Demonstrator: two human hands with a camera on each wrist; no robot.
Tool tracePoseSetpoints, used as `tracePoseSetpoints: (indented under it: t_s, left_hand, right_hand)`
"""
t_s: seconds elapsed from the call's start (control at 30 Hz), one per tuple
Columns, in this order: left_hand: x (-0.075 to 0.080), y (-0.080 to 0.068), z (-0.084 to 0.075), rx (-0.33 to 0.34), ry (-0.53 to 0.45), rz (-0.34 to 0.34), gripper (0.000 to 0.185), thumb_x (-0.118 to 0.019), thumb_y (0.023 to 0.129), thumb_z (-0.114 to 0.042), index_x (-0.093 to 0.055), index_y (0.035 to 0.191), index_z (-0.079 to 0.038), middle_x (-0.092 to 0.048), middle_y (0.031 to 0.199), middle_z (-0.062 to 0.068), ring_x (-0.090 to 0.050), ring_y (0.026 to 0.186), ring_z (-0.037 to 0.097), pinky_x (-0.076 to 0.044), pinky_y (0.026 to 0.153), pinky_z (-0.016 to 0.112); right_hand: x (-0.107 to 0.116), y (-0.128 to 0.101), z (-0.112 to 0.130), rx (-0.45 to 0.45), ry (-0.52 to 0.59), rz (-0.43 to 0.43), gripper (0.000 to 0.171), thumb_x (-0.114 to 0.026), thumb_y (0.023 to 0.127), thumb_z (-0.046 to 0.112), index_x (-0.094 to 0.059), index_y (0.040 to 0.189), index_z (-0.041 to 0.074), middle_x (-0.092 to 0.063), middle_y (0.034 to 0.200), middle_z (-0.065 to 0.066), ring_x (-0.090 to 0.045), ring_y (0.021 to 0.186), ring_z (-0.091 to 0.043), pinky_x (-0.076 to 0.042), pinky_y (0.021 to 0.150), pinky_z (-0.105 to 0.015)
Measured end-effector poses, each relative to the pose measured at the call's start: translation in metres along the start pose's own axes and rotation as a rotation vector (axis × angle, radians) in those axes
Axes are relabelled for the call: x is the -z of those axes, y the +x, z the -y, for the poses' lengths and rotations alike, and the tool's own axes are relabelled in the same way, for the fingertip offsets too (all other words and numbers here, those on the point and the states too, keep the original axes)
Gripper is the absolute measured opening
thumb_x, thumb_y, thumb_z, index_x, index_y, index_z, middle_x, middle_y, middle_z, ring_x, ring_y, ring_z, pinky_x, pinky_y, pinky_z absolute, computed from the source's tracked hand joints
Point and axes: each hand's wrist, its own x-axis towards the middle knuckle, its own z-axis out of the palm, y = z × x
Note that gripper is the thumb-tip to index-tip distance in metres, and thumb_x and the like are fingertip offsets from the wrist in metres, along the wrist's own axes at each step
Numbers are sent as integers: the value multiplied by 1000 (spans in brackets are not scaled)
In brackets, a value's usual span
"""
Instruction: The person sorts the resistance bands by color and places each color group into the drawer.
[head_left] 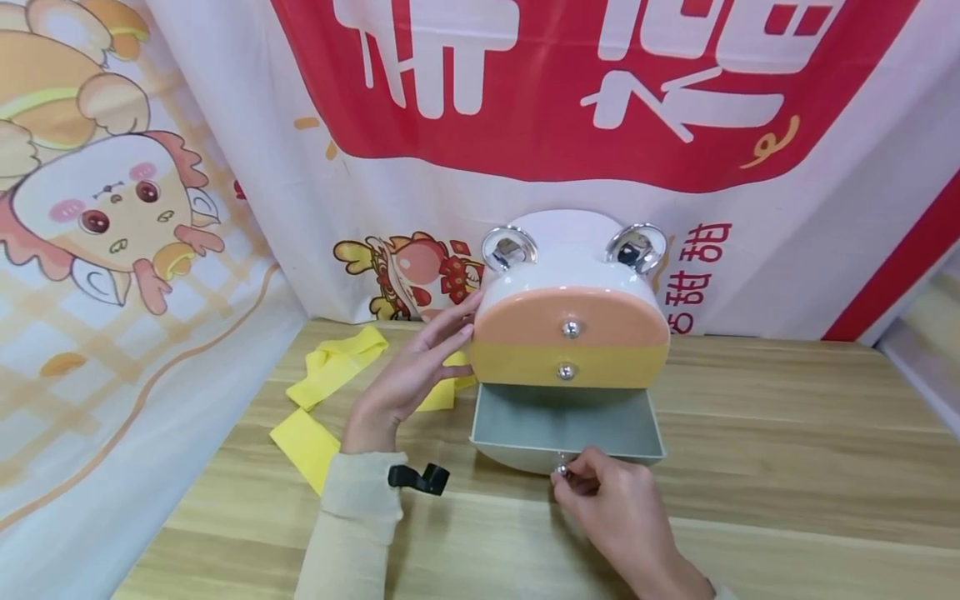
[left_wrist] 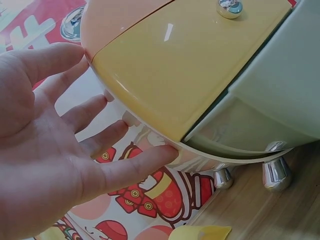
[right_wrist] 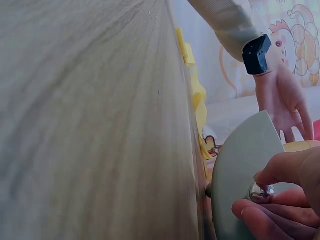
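The right hand point(head_left: 615, 500) pinched the silver knob point(head_left: 561, 469) of the grey-green bottom drawer point(head_left: 562, 425) — pulled out toward the near edge of the desk point(head_left: 787, 467). The left hand point(head_left: 416, 367), fingers straight, pressed the left side of the little drawer chest point(head_left: 573, 333) — yellow ribbon point(head_left: 330, 392) lay beside it.

My right hand point(head_left: 618, 508) pinches the shiny chrome metal knob point(right_wrist: 261, 192); the grey-green plastic drawer point(head_left: 562, 427) looks smooth, the yellow drawer front point(left_wrist: 190, 65) glossy; the pale wood-grain tabletop point(head_left: 787, 467) matt.
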Motion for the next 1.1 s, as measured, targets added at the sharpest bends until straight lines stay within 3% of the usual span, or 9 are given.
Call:
tracePoseSetpoints:
  t_s: [0.13,0.27,0.47,0.6,0.73,0.83,1.1]
  left_hand:
    - [1,1,-3,10,54,-45,47,-56,96,-45,-44,141,-46,-37,150,-16,-42,136,19,-47,100,52]
    - [10,-6,-5,11,122,-117,44,-54,97,-46,-52,139,-35,-45,146,-10,-45,135,20,-45,102,52]
    - [50,-25,-1,16,194,-257,40,-50,100,-41,-58,133,-21,-48,144,-2,-44,136,26,-39,108,52]
    - [76,-40,-1,86,345,-345,46,-50,98,-47,-55,136,-21,-48,144,2,-45,134,25,-38,110,50]
    - [94,-52,4,171,578,-310,54,-48,97,-53,-47,142,-23,-42,149,6,-40,136,30,-35,109,57]
    - [101,-56,15,215,698,-273,59,-49,97,-53,-42,145,-20,-37,153,10,-35,138,37,-34,108,60]
    - [91,-45,47,304,776,-265,57,-55,98,-30,-38,148,-9,-37,152,16,-35,137,42,-37,107,56]
  right_hand:
    - [-1,1,-4,-12,33,-5,24,-85,69,18,-63,68,28,-66,64,17,-57,57,8,-48,53,-11]
    - [-2,2,-6,-21,66,-4,24,-86,70,20,-64,69,28,-67,65,17,-57,58,9,-49,54,-12]
    - [-4,1,-5,-9,76,-12,25,-87,70,20,-64,68,29,-66,65,18,-56,57,10,-49,54,-12]
    - [-4,0,-3,-18,72,-2,25,-87,70,21,-63,68,30,-65,64,20,-55,57,10,-49,54,-13]
    - [-3,-1,-2,-38,60,25,26,-86,70,21,-63,68,30,-65,65,19,-56,58,9,-49,54,-13]
    - [-1,-2,-2,-45,56,37,26,-86,70,21,-62,68,30,-65,65,19,-56,58,8,-50,55,-14]
    - [1,-2,-5,-22,79,22,27,-87,69,20,-62,68,30,-66,64,19,-56,58,10,-52,54,-16]
